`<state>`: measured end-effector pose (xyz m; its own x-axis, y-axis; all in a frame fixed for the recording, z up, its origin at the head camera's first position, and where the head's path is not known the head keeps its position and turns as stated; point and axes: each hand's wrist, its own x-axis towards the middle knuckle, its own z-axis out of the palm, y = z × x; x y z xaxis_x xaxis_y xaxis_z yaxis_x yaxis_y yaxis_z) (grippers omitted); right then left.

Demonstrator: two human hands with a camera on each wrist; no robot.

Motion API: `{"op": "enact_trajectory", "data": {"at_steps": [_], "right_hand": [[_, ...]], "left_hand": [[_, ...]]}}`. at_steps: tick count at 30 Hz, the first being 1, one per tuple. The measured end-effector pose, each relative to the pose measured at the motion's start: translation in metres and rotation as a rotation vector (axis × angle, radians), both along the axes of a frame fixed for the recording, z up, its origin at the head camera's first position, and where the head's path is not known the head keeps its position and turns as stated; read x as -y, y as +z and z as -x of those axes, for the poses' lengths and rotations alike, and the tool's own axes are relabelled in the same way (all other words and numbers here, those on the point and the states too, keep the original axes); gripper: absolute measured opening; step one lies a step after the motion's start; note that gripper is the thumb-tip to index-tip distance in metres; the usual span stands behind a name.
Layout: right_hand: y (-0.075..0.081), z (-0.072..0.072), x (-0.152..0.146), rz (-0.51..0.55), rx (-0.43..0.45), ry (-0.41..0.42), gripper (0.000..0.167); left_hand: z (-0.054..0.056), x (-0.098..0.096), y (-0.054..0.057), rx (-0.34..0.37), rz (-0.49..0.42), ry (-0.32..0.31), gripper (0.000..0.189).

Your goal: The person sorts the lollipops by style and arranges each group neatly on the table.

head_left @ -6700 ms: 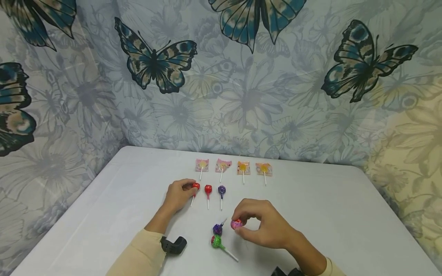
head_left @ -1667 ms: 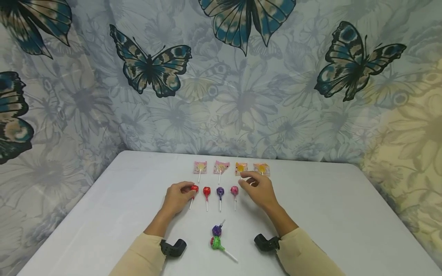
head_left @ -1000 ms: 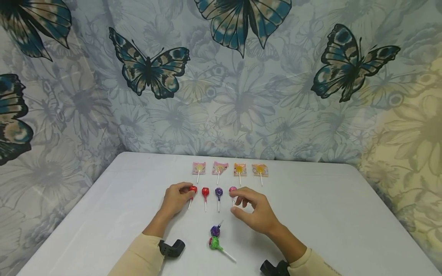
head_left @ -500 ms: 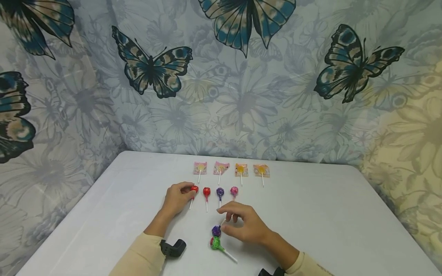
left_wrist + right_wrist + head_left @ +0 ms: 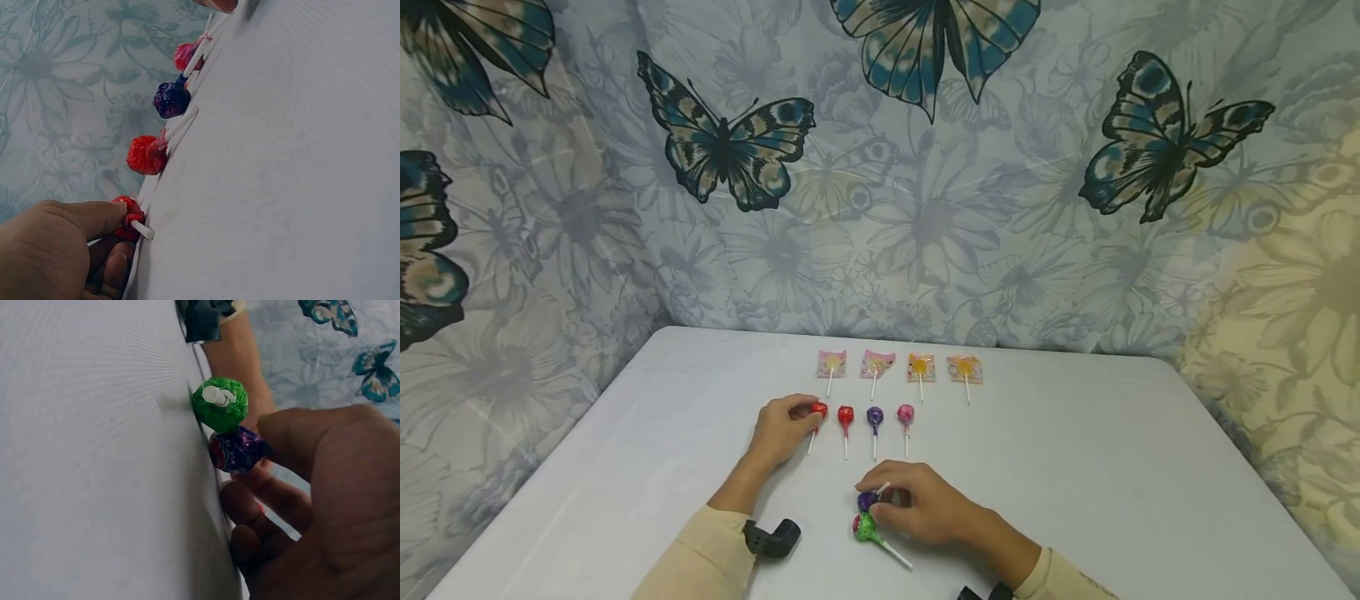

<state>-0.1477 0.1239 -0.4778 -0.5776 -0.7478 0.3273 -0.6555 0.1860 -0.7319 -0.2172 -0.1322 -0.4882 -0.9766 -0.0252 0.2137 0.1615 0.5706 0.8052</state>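
In the head view my left hand (image 5: 780, 431) pinches the red-wrapped lollipop (image 5: 129, 217) at the row's left end, its white stick pointing toward me. My right hand (image 5: 925, 503) is low over the table, thumb and index finger curved around the head of a purple lollipop (image 5: 237, 450). This lollipop lies against a green-wrapped lollipop (image 5: 865, 527), whose stick points to the lower right. To the right of my left hand, a second red lollipop (image 5: 846, 414), a dark purple one (image 5: 875, 416) and a pink one (image 5: 906, 414) lie in line.
Behind them, a back row of flat lollipops in clear wrappers includes a pink-wrapped one (image 5: 831, 364) and an orange-wrapped one (image 5: 965, 369). The white table (image 5: 1075, 467) ends at a butterfly-patterned wall covering (image 5: 925, 233). A black wrist camera (image 5: 772, 538) sits by my left sleeve.
The pink lollipop, earlier in my right hand, now lies at the row's right end. My right hand has since come down and back to the purple lollipop. My left hand stays on the red one.
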Motion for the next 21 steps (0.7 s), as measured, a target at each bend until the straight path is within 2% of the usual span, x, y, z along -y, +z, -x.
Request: {"op": "enact_trajectory", "data": {"at_steps": [4, 13, 21], "right_hand": [[-0.0016, 0.0013, 0.0009, 0.007, -0.021, -0.005, 0.022], [-0.0010, -0.0002, -0.0002, 0.012, 0.026, -0.048, 0.017], [0.0024, -0.0019, -0.0008, 0.093, 0.043, -0.077, 0.015]], "left_hand": [[0.0001, 0.0007, 0.0008, 0.000, 0.000, 0.000, 0.023], [0.0007, 0.0012, -0.0011, 0.003, -0.012, 0.003, 0.023], [0.0011, 0.0007, -0.0013, 0.006, -0.013, 0.007, 0.023]]}}
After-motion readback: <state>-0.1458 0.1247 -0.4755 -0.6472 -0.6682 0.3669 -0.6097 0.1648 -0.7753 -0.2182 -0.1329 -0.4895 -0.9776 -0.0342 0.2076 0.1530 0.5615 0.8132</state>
